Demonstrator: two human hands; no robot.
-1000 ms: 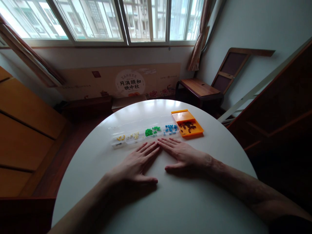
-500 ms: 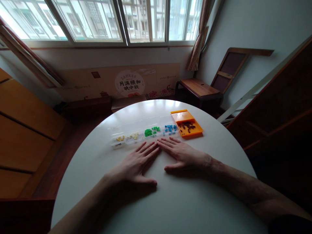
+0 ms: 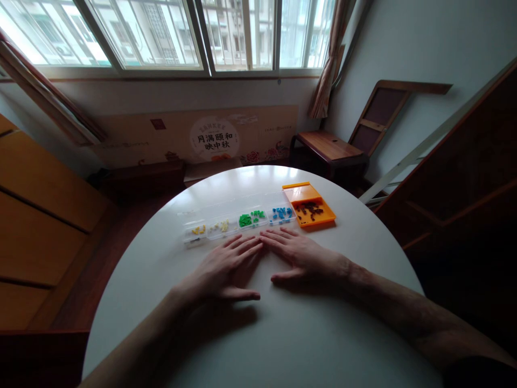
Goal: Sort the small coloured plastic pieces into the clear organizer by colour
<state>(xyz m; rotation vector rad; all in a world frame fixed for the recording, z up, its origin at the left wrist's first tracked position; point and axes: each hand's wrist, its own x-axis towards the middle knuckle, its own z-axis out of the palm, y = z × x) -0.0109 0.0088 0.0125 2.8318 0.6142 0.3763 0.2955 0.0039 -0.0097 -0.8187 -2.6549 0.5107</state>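
Observation:
My left hand (image 3: 226,268) is open over the white round table (image 3: 283,334), palm down, its thumb held apart and a shadow beneath it. My right hand (image 3: 301,253) lies open on the table with fingers stretched out. The fingertips of both hands meet or nearly meet in the middle. Just beyond them is a clear plastic compartment box (image 3: 218,234) with small yellow pieces (image 3: 198,230), pale yellow pieces (image 3: 224,225), green pieces (image 3: 245,220) and blue pieces (image 3: 281,215). At its right end an orange case (image 3: 319,222) holds small dark pieces (image 3: 311,209).
A low wooden chair (image 3: 331,146) stands past the table's far right edge. Behind the table, a printed cardboard panel (image 3: 250,126) leans below the window (image 3: 242,35). An orange-brown cabinet (image 3: 44,231) is on the left, and a dark wooden panel (image 3: 456,188) on the right.
My left thumb has risen slightly from the tabletop, and its shadow now lies apart below it. My right hand stays almost still.

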